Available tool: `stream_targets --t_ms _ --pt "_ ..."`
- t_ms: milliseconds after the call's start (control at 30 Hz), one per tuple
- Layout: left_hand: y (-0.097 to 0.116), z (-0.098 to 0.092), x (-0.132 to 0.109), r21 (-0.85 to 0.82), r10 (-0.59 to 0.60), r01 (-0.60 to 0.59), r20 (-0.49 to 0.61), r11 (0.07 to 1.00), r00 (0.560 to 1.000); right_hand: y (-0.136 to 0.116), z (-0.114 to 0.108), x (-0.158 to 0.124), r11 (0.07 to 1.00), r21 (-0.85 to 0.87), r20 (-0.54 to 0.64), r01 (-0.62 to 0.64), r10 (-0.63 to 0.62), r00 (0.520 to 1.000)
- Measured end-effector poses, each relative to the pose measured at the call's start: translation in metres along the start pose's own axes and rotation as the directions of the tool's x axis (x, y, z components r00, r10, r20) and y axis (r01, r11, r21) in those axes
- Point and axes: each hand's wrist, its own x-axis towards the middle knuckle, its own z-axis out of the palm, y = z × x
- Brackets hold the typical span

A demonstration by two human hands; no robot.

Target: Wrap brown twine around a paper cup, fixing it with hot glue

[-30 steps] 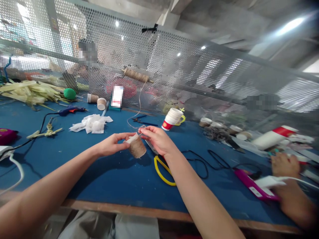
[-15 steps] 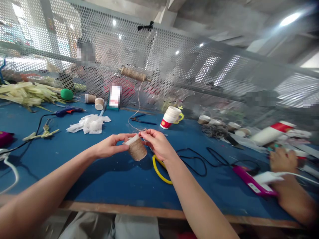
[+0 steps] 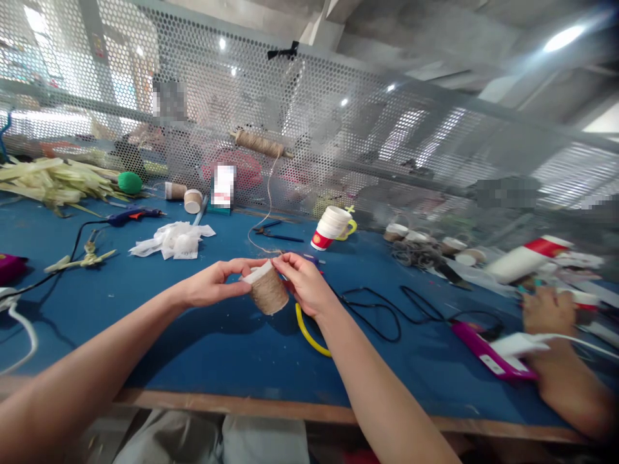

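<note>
A small paper cup [image 3: 269, 290], wound with brown twine and showing a white rim, is tilted above the blue table. My left hand [image 3: 217, 281] grips its rim side between thumb and fingers. At the upper right of the cup, my right hand [image 3: 304, 280] pinches the twine [image 3: 256, 244] against it; the exact fingertip contact is partly hidden. That strand runs up to a twine spool [image 3: 258, 144] mounted on the mesh panel. Behind my right hand, a blue-purple tool [image 3: 312, 258] is partly covered. A yellow curved tube [image 3: 309, 334] lies below that hand.
Pliers [image 3: 279, 233], stacked paper cups [image 3: 333, 227] and white cloth pieces [image 3: 174, 240] lie beyond my hands. A glue gun [image 3: 133, 218] rests at left. Black cable [image 3: 382, 316] and a purple power strip [image 3: 491, 354] are at right, near another person's hand [image 3: 549, 312].
My right hand has shifted slightly, and the blue-purple tool now shows behind it. The cup has turned a little and moved slightly right. My left hand stays nearly in place.
</note>
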Motion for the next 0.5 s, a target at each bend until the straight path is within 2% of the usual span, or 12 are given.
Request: stream_targets --t_ms 133,267,400,500 --pt "0.0014 0.0005 0.0000 0.007 0.005 -0.005 0.002 1.000 1.000 0.0035 0.0021 -0.0024 0.998 -0.057 0.005 0.025 -0.025 1.000" --pt "0.0018 0.0002 -0.0002 0.021 -0.007 0.007 0.003 1.000 1.000 0.0085 0.0048 -0.0033 0.974 -0.201 -0.014 0.106 -0.111 0.994" --pt "0.0010 -0.0016 0.0005 0.049 -0.015 0.015 0.019 0.999 1.000 0.0089 0.0055 -0.0027 0.908 -0.374 -0.075 0.187 -0.231 0.970" --pt "-0.0002 -0.0004 0.0015 0.129 -0.046 0.048 -0.019 0.990 0.999 0.0076 0.0068 -0.0040 0.837 -0.488 -0.094 0.246 -0.331 0.939"
